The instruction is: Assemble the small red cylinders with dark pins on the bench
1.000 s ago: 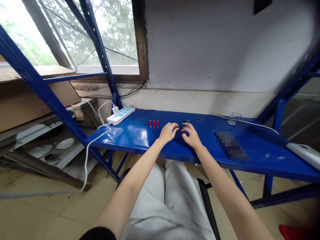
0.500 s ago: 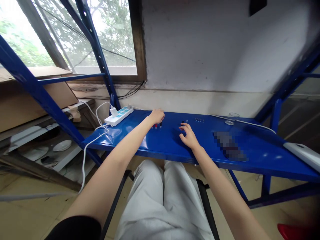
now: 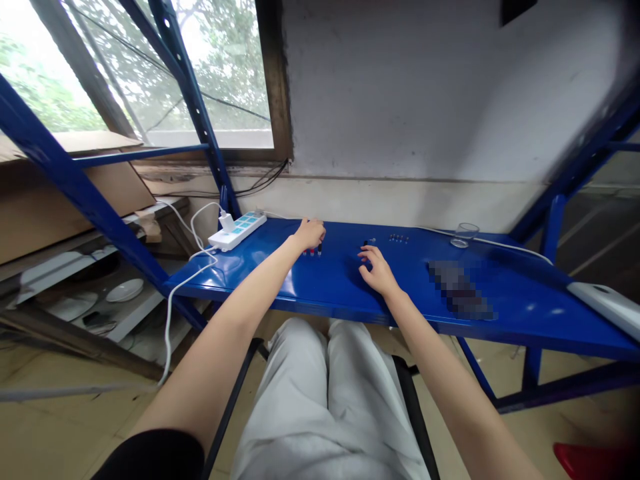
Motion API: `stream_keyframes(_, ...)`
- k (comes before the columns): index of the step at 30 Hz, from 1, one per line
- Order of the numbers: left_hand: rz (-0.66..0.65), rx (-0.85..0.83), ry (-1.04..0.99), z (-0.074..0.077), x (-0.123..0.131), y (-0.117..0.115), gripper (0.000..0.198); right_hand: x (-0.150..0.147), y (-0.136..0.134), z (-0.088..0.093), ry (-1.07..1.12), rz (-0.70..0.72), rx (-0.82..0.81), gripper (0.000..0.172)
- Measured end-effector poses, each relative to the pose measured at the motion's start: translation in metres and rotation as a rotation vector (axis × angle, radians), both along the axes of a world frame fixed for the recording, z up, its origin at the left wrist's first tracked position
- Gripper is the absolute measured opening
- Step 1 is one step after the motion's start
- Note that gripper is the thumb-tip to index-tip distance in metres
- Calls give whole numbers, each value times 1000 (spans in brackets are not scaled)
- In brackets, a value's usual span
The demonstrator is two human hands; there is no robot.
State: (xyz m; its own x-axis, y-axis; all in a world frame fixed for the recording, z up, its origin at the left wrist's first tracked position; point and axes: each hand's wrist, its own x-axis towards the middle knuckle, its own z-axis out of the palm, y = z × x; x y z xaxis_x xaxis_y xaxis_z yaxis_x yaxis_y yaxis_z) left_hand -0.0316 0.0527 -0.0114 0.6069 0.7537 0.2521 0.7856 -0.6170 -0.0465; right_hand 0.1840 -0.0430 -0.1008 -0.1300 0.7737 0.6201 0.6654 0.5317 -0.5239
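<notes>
My left hand [image 3: 310,233] reaches to the back of the blue metal table [image 3: 280,280]. Its fingers curl down over a short row of small red pieces [image 3: 309,251], pinching a small black piece [image 3: 319,250] at the row's right end. My right hand [image 3: 377,270] rests on the table to the right, fingers apart and holding nothing. Just beyond its fingertips lies a small dark part [image 3: 367,243]. A row of tiny dark pieces [image 3: 399,237] sits farther back.
A white power strip [image 3: 237,230] with a plugged charger and cable lies at the table's left rear. A clear glass [image 3: 465,233] and a white cable are at the back right, and a white object [image 3: 605,300] at the far right. Blue rack uprights frame both sides.
Both hands were together on a small black piece. My left hand then carried it left and back to the red row, while my right hand stayed flat on the table.
</notes>
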Motion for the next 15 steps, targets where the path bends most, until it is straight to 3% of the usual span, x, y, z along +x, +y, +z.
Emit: stream_keyframes(15, 20, -16, 3, 0, -1, 1, 6, 1, 2, -1, 6, -19, 47, 24)
